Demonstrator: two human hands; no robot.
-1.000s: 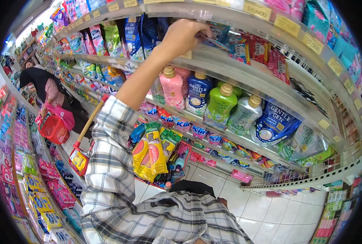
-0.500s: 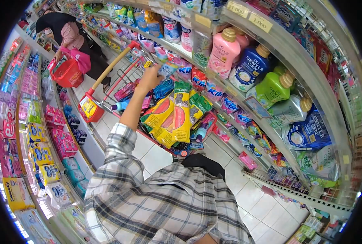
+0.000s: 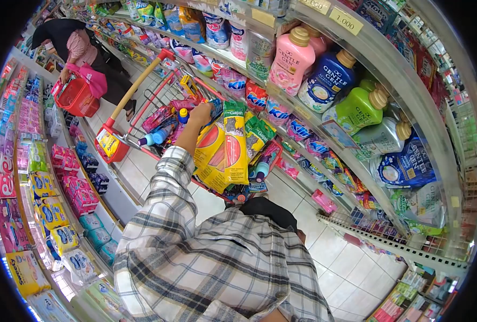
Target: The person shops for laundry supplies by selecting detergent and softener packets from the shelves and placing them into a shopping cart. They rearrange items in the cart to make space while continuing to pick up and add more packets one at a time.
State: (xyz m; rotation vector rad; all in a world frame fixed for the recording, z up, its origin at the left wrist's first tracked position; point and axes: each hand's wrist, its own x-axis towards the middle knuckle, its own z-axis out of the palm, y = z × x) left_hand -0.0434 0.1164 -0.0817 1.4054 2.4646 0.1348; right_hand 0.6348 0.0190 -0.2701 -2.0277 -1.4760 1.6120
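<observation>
My left hand (image 3: 200,115) is down in the shopping cart (image 3: 163,88), its fingers closed at the edge of a blue packet (image 3: 215,109). Just to the right of that packet lie several yellow and green packs (image 3: 235,145) with a red round print, stacked on top of the load. Beside my wrist are a bottle with a yellow cap (image 3: 183,115) and a blue bottle (image 3: 160,134). A yellow box (image 3: 188,86) rests near the cart's far side. My right hand does not show.
A shelf with pink, blue and green Gentle Gen bottles (image 3: 292,59) runs along the right. Packaged goods (image 3: 79,196) line the left shelf. Further up the aisle, a bending person (image 3: 77,45) holds a red basket (image 3: 77,99). White floor tiles (image 3: 351,268) show below.
My left hand has lowered with the blue packet, from above the cart into its load. The bottles in the cart show more now. The other person and basket appear further left.
</observation>
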